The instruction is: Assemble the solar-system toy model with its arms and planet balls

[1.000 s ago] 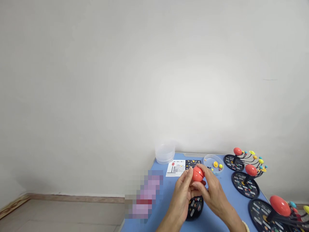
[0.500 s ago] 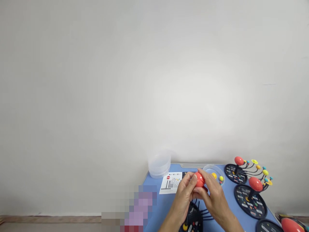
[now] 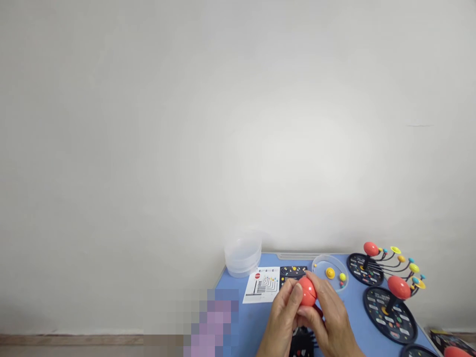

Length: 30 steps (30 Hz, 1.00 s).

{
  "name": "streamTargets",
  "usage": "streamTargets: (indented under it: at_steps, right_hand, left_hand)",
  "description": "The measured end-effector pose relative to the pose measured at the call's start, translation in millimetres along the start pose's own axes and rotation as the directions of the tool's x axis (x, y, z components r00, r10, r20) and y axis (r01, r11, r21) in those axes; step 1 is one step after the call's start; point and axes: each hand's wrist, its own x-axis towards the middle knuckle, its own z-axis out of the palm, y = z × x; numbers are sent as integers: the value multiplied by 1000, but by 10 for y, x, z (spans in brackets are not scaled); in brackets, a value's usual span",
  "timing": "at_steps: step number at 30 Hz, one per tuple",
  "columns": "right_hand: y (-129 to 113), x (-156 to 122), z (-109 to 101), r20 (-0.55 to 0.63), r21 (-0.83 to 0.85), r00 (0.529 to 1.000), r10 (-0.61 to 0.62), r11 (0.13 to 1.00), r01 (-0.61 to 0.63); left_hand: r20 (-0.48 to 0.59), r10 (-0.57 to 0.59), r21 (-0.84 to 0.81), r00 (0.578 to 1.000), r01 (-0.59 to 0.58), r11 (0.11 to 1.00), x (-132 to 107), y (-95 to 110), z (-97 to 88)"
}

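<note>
I log left hand (image 3: pixel 283 313) and right hand (image 3: pixel 330 310) clamped around the seamed red ball (image 3: pixel 307 291), their opposed grip apparently for even pressure.

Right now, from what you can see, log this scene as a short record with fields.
Held: red ball, thin seam line showing
Grip: left hand and right hand, both on it
Below hands: black base, partly hidden
Parts: clear dish with orange piece, yellow ball, smaller bits
Paper: printed sheet, left of dish
Right side: two red-topped models; third base cut off by frame
</note>
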Motion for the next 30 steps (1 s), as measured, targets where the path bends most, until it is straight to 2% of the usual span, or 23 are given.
streamTargets:
  at_steps: [3,8,14,20,25,30]
  right_hand:
    - [49,-24,-13,48,-15,998,-28,999,29]
    - [51,-17,-17,49,49,999,-22,999,19]
    - [-16,21,-52,61,228,985,162,958,-172]
    - [12,61,-157,65,348,949,308,884,-311]
    - [10,92,-166,57,431,964,260,865,-259]
    - [-90,93,-131,71,433,970,232,869,-240]
  left_hand:
    - [-3,-14,-12,1000,14,1000,-4,-22,-14]
    - [16,-10,-38,1000,11,999,-12,-24,-12]
    - [-28,-37,-63,999,35,997,-16,14,-25]
    - [58,-3,-21,998,5,1000,-17,171,-56]
    - [83,117,66,990,-122,990,-52,313,-96]
    - [118,93,-63,989,-86,994,-96,262,-107]
